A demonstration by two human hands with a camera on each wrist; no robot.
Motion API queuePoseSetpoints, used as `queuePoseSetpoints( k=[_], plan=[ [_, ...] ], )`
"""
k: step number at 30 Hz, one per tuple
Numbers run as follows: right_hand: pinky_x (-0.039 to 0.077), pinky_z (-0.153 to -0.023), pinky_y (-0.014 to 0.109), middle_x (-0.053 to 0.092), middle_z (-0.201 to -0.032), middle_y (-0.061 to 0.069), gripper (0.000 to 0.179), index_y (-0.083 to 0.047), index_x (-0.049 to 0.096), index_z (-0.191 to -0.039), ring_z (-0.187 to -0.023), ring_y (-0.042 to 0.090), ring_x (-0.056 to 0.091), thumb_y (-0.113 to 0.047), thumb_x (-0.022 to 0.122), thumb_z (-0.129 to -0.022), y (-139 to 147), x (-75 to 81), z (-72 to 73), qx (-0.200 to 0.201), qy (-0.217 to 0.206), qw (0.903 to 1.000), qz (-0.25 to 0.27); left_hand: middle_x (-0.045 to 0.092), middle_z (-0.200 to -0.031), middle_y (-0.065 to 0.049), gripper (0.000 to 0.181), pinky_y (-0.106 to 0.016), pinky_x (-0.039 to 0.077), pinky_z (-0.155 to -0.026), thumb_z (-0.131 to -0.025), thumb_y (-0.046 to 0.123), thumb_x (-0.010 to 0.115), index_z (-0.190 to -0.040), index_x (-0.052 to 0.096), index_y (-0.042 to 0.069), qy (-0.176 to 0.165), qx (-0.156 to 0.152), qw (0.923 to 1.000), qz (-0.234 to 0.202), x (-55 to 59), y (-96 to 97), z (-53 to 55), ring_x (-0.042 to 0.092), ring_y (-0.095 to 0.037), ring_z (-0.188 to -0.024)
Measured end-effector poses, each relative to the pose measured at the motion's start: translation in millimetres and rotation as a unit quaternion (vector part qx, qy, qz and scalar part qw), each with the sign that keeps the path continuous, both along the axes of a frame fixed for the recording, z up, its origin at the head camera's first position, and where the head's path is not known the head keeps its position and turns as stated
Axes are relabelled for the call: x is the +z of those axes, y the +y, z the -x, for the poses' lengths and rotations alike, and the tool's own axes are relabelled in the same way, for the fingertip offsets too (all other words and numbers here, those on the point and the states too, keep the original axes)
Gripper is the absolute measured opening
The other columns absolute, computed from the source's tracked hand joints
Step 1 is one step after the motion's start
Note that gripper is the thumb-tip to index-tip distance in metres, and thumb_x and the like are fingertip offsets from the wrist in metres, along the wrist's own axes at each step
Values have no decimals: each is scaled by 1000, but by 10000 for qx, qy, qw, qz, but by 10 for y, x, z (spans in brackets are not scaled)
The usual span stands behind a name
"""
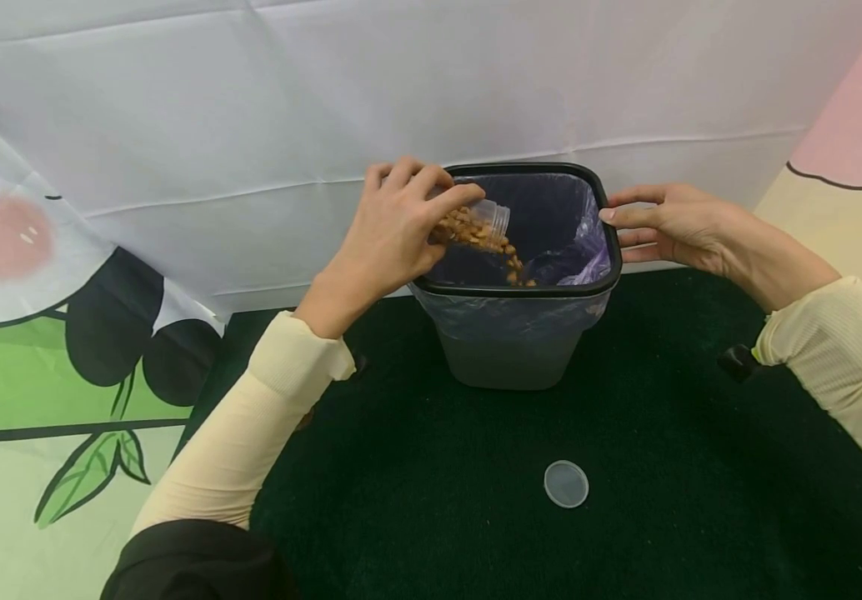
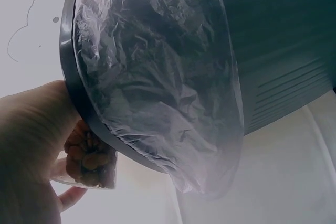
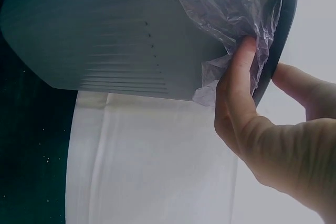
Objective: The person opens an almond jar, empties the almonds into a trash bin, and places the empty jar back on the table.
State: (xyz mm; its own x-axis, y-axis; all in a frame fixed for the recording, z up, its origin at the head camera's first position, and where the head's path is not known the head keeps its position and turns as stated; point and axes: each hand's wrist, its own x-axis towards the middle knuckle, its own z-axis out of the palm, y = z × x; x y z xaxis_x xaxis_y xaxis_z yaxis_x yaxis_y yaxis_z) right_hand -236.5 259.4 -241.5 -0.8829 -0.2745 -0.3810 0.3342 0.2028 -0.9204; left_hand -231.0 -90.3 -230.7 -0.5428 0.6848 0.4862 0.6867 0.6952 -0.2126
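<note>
My left hand (image 1: 393, 221) grips a clear plastic jar (image 1: 497, 218), tilted mouth-down over the open trash bin (image 1: 509, 358). Brown nut-like pieces (image 1: 512, 260) spill from its mouth into the bin, and more (image 2: 90, 156) show inside the jar in the left wrist view. A thin, clear-purplish bag (image 1: 592, 242) lines the bin and folds over the outside below the black rim (image 1: 521, 292). At the bin's right side my right hand (image 1: 682, 225) holds the rim, its thumb on the rim and its fingers (image 3: 242, 72) against the bag outside.
A round translucent lid (image 1: 566, 484) lies on the dark green surface (image 1: 438, 483) in front of the bin. White cloth (image 1: 311, 100) hangs behind the bin, and a printed cartoon backdrop (image 1: 18, 367) stands at the left.
</note>
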Motion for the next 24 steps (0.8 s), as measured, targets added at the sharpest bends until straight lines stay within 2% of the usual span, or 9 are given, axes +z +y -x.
queuePoseSetpoints(
  k=[14, 24],
  plan=[
    [59, -83, 30, 62, -114, -6, 80, -11, 21, -154, -98, 10, 70, -28, 68, -92, -2, 5, -14, -31, -34, 10000, 45, 58, -128, -6, 61, -58, 31, -105, -83, 17, 72, -139, 53, 33, 83, -21, 10000, 35, 24, 24, -9, 46, -29, -124],
    [59, -83, 31, 62, -113, -5, 79, -10, 21, -153, -99, 11, 70, -26, 68, -92, -13, 2, -4, -27, -52, 9999, 101, 58, -129, -6, 64, -58, 31, -105, -81, 20, 76, -139, 53, 33, 99, -25, 9999, 36, 15, 22, -3, 45, -29, -124]
  ],
)
